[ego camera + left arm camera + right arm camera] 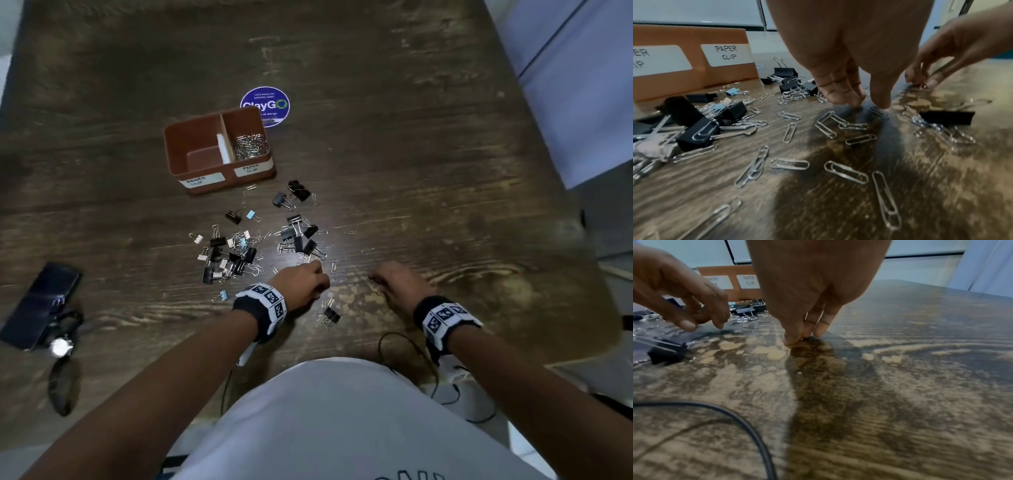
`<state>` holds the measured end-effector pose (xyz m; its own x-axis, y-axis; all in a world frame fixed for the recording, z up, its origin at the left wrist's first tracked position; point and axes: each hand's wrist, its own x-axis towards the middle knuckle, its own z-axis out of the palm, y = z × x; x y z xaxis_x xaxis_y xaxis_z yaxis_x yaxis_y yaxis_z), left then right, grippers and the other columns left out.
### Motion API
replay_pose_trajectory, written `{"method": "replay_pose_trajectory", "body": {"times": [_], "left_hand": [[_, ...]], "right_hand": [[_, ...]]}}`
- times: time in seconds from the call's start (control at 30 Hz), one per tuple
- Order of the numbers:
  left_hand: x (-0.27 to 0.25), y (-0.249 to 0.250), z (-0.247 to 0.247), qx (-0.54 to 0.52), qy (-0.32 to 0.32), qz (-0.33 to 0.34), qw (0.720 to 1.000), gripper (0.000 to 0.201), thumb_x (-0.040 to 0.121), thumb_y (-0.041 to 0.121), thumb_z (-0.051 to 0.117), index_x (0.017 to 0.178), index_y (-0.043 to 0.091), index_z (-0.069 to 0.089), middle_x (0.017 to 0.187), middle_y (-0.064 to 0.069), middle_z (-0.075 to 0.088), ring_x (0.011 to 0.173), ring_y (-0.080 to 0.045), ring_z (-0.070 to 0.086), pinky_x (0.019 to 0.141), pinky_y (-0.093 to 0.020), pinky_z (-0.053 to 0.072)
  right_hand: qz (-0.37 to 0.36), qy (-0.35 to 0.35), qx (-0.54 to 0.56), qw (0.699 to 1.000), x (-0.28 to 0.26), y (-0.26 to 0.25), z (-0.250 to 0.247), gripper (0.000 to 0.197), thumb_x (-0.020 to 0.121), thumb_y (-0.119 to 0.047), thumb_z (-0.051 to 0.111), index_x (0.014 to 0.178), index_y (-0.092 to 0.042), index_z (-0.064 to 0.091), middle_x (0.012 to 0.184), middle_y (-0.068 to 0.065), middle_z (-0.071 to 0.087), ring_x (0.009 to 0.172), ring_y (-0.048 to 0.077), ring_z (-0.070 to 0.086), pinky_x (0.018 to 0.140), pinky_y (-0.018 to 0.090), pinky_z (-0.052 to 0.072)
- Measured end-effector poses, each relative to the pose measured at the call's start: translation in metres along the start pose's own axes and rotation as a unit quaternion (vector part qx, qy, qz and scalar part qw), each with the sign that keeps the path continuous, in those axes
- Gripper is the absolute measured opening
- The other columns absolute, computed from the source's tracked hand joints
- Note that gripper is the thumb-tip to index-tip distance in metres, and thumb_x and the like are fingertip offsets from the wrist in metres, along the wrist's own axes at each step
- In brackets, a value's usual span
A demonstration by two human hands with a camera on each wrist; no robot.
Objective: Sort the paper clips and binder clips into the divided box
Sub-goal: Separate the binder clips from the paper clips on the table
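A brown divided box (191, 137) stands at the table's middle left. Its right compartment, labelled PAPER CLIP (726, 54), holds silver paper clips (250, 145); the left compartment looks bare. Black, white and blue binder clips (233, 255) lie mixed with loose paper clips (789, 163) in front of the box. My left hand (317, 270) (869, 104) reaches down with thumb and fingers apart, tips on the table around a paper clip (876, 112). To its right, my right hand (373, 279) (799, 337) pinches a small paper clip (923, 86) against the wood.
A lone black binder clip (331, 314) lies between my wrists. A dark phone (37, 305) and a watch (61, 347) sit at the left edge. A round blue sticker (265, 106) lies behind the box. A black cable (748, 423) runs near my right wrist.
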<state>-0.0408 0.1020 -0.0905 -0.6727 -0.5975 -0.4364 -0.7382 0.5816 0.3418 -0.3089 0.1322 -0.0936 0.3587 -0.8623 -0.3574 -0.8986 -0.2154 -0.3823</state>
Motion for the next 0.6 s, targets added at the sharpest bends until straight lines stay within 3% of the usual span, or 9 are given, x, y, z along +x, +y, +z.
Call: {"method": "replay_pose_trajectory", "body": {"times": [0.1, 0.23, 0.37, 0.5, 0.6], "left_hand": [[0.000, 0.002, 0.003, 0.030, -0.012, 0.016, 0.999, 0.027, 0.092, 0.023, 0.058, 0.119, 0.020, 0.060, 0.117, -0.009, 0.050, 0.090, -0.030, 0.061, 0.066, -0.038, 0.051], [0.001, 0.004, 0.002, 0.085, -0.009, 0.030, 0.996, 0.024, 0.095, 0.023, 0.056, 0.117, 0.013, 0.060, 0.117, -0.008, 0.050, 0.095, -0.028, 0.060, 0.061, -0.034, 0.040], [0.000, 0.006, 0.000, 0.124, -0.030, 0.045, 0.991, 0.027, 0.099, 0.015, 0.046, 0.122, 0.001, 0.051, 0.120, -0.014, 0.049, 0.100, -0.031, 0.056, 0.071, -0.041, 0.053], [0.002, 0.005, -0.015, 0.063, -0.014, 0.009, 0.998, 0.026, 0.099, 0.015, 0.045, 0.123, 0.003, 0.044, 0.112, -0.015, 0.055, 0.093, -0.031, 0.059, 0.073, -0.039, 0.049], [0.005, 0.006, -0.030, -0.019, 0.015, -0.049, 0.998, 0.021, 0.099, 0.015, 0.046, 0.119, 0.007, 0.043, 0.096, -0.012, 0.063, 0.077, -0.026, 0.059, 0.062, -0.033, 0.043]], "right_hand": [[0.007, -0.004, -0.022, 1.000, 0.003, -0.006, 0.001, 0.037, 0.084, -0.003, 0.055, 0.116, -0.021, 0.060, 0.111, 0.005, 0.062, 0.102, 0.024, 0.057, 0.083, 0.030, 0.043], [-0.006, -0.021, -0.018, 1.000, 0.009, -0.009, 0.001, 0.040, 0.082, 0.003, 0.051, 0.116, -0.016, 0.053, 0.114, 0.007, 0.057, 0.104, 0.023, 0.050, 0.082, 0.029, 0.039], [0.012, 0.014, 0.040, 0.999, 0.030, -0.005, -0.010, 0.041, 0.083, 0.008, 0.052, 0.120, -0.010, 0.053, 0.118, 0.010, 0.052, 0.106, 0.026, 0.051, 0.089, 0.032, 0.043], [0.026, 0.029, 0.038, 0.999, 0.048, -0.002, -0.021, 0.053, 0.085, 0.008, 0.056, 0.132, -0.013, 0.044, 0.124, 0.009, 0.045, 0.092, 0.025, 0.059, 0.078, 0.033, 0.052], [0.032, 0.020, 0.029, 0.999, 0.056, -0.004, -0.027, 0.061, 0.087, 0.005, 0.057, 0.139, -0.019, 0.036, 0.129, 0.008, 0.043, 0.091, 0.026, 0.061, 0.075, 0.033, 0.052]]}}
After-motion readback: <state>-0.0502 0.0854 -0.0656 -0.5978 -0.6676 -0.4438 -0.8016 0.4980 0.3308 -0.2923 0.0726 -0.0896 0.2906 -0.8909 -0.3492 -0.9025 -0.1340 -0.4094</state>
